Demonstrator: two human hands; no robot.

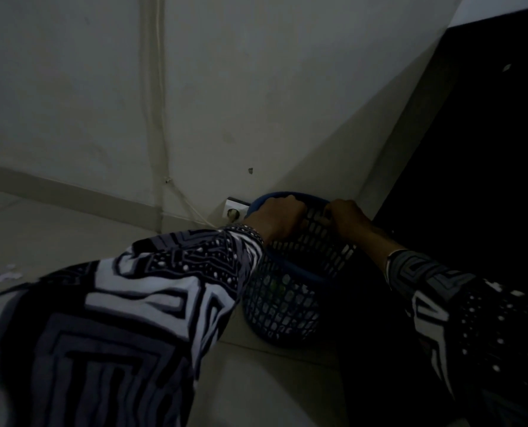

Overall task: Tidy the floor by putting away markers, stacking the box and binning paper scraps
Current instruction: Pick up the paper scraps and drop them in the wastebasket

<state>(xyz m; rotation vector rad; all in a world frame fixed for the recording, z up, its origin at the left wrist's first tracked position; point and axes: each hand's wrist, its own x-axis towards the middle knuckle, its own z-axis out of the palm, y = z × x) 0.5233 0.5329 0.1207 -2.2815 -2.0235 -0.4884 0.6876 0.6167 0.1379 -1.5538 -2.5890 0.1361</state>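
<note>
Gripping the tilted dark-blue perforated plastic basket point(282, 303) by its rim, left hand point(276, 218) and right hand point(347, 218) both curled over it, risks spilling its contents (dim light hides them).

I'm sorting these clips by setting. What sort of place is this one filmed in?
Probably a dim corner of a room in a home: a plain wall with a low socket, a tiled floor, and a blue mesh basket that both hands reach into.
</note>
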